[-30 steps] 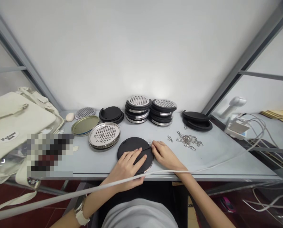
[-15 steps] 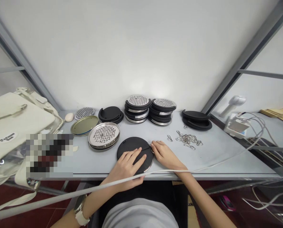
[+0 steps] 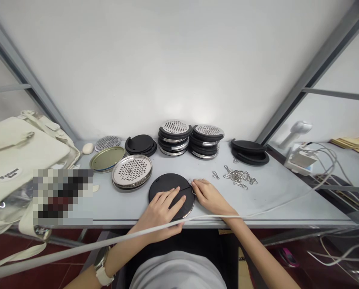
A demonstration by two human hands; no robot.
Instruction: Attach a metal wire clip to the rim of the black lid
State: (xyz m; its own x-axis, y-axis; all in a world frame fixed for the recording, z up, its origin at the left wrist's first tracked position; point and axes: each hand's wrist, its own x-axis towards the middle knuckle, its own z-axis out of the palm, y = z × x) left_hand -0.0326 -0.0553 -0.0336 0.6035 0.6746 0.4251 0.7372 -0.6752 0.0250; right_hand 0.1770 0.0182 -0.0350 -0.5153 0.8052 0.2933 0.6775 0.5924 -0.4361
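Observation:
In front of me at the table's edge lies a round black disc with a silvery rim showing at its lower right. My left hand rests on it with fingers spread and flat; its thumb is by the near edge. At the disc's right edge my right hand pinches a small metal wire clip, partly hidden by the fingertips. A thin dark line runs across the disc towards that clip. Several loose metal clips lie in a heap to the right, with a single clip nearer my right hand.
Behind stand two stacks of black-rimmed round graters. A loose perforated metal plate, a gold-coloured round lid and black round covers lie left. More black covers sit right. A white cable crosses before my forearms.
The clip's wire loop shows slightly more at my right fingertips. Both hands otherwise keep the same place on the disc.

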